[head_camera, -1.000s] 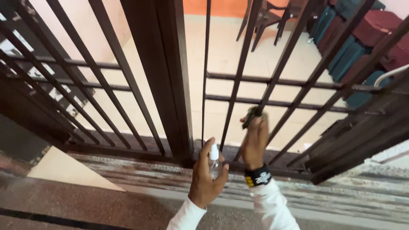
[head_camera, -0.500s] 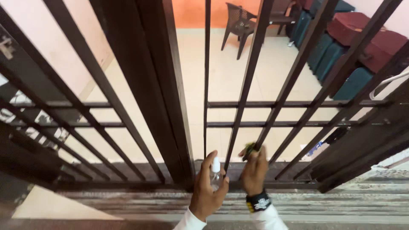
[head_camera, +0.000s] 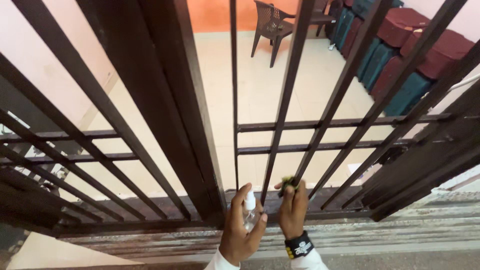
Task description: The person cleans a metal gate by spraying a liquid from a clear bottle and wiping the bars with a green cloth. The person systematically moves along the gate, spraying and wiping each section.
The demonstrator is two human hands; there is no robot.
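Left hand: our left hand [head_camera: 240, 231] has its grip wrapped around a small clear spray bottle [head_camera: 249, 212] with a white nozzle, index finger raised beside the nozzle.
Right hand: our right hand [head_camera: 292, 209] pinches a small greenish cloth [head_camera: 287, 182] against a slanted bar low on the dark metal gate [head_camera: 280, 115], fingers pressed together on it.
Wrist: a black band [head_camera: 299, 245] sits on our right wrist.
Bottle position: held upright just left of the right hand, in front of the gate's bottom rail.
Sill: a worn stone threshold [head_camera: 380, 235] runs under the gate.
Beyond the bars: pale floor [head_camera: 260, 75], a brown plastic chair [head_camera: 272, 22], maroon and teal cases [head_camera: 405, 55] stacked at right.
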